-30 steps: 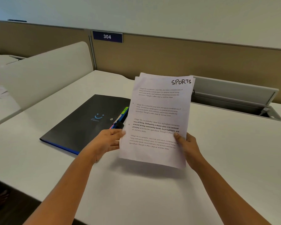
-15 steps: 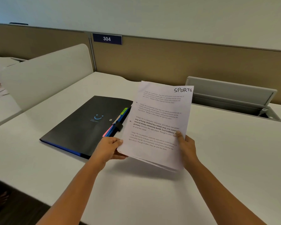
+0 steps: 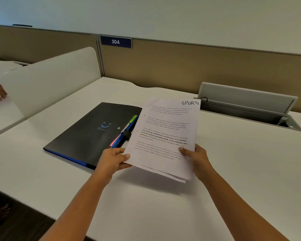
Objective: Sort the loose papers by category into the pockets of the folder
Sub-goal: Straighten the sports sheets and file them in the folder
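On the white worktop (image 3: 241,162) a closed black folder (image 3: 87,136) lies flat, green and pink tabs (image 3: 115,142) poking from its right edge; what its pockets hold is hidden. Just right of it, a stack of papers (image 3: 165,134) is held tilted above the worktop. The left hand (image 3: 111,160) pinches its lower left corner and the right hand (image 3: 198,159) its right edge, thumbs on top. The top sheet reads "SPORTS". The worktop stretches right to an open cable hatch (image 3: 247,103). A wall plate (image 3: 116,42) reads 304.

Raised "SPORTS" papers (image 3: 165,136) beside closed black folder (image 3: 92,131)
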Tool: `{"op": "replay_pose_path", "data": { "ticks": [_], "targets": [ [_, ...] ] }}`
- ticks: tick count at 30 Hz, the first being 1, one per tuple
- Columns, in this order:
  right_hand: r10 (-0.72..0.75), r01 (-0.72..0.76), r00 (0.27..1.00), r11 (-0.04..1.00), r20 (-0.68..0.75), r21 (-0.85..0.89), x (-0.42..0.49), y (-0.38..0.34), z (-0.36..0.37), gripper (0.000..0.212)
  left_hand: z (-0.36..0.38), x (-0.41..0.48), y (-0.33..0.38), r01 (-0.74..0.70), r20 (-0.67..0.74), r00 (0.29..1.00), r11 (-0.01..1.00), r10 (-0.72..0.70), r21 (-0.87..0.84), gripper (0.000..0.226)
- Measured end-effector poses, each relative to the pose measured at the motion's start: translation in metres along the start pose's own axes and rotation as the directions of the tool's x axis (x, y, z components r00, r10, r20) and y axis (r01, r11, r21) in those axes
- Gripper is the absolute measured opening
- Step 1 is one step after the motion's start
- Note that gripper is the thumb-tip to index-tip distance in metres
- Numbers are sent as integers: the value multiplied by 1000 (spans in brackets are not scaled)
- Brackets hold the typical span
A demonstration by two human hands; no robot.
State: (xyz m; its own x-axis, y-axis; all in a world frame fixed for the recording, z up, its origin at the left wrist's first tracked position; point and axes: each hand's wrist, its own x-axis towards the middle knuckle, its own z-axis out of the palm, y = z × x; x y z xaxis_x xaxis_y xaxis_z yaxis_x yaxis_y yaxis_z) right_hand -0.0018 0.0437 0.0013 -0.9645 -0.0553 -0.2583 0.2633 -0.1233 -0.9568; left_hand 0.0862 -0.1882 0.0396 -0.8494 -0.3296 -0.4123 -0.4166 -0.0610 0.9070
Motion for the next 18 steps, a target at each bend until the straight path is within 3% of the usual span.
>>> {"op": "replay_pose_path", "data": {
  "ticks": [6, 18],
  "targets": [
    [83, -88, 993, 994, 84, 59, 1, -5, -2, 21, -4, 4, -9, 17, -18, 1000, 997, -18, -71, 39],
    [131, -149, 975, 985, 177, 92, 3, -6, 0, 45, -9, 12, -21, 50, -43, 997, 967, -62, -249, 35]
  ]
}}
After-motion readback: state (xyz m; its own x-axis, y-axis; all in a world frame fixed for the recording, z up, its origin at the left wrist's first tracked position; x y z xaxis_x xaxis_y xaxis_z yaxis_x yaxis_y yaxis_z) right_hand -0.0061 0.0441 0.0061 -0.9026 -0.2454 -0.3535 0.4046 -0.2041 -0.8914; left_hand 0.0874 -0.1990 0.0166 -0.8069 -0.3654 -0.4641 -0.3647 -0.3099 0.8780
